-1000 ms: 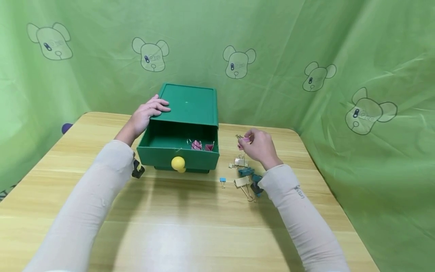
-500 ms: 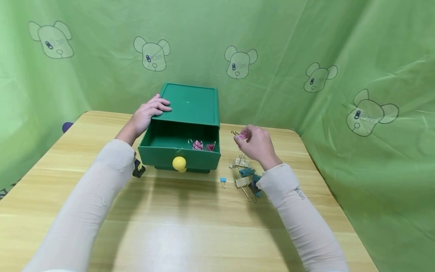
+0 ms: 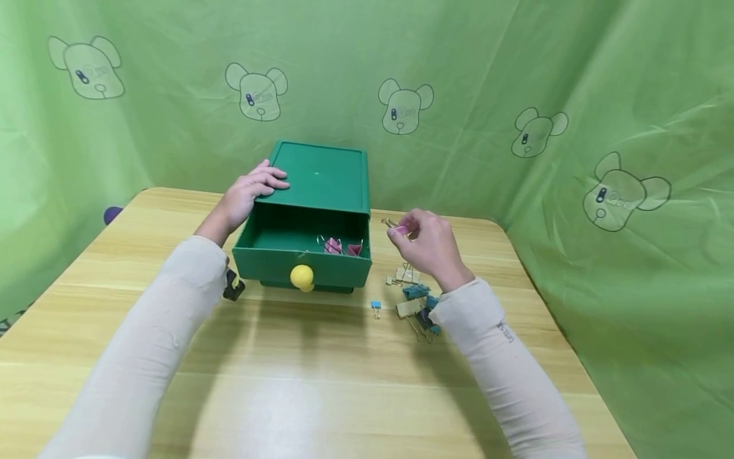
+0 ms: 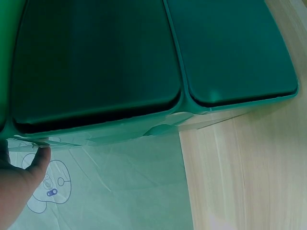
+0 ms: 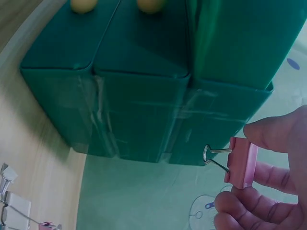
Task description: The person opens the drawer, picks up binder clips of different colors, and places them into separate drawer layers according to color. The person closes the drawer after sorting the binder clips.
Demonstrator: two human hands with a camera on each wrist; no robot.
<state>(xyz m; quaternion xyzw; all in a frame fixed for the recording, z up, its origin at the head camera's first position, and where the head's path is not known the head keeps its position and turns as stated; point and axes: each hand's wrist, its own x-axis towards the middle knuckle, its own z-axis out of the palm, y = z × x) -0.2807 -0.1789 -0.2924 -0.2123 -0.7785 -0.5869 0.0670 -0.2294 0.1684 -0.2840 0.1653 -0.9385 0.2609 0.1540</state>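
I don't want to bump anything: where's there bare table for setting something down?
The table is bare at the near end, between the left sleeve and right sleeve, and outside the left sleeve. It's crowded right of the green drawer unit, where loose clips lie by the right sleeve.

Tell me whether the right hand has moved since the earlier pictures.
Yes: in the head view, the right hand has shifted left, closer to the green drawer.

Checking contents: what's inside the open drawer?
At least two pink binder clips at front right. The front panel conceals anything low behind it; the cabinet top covers the back.
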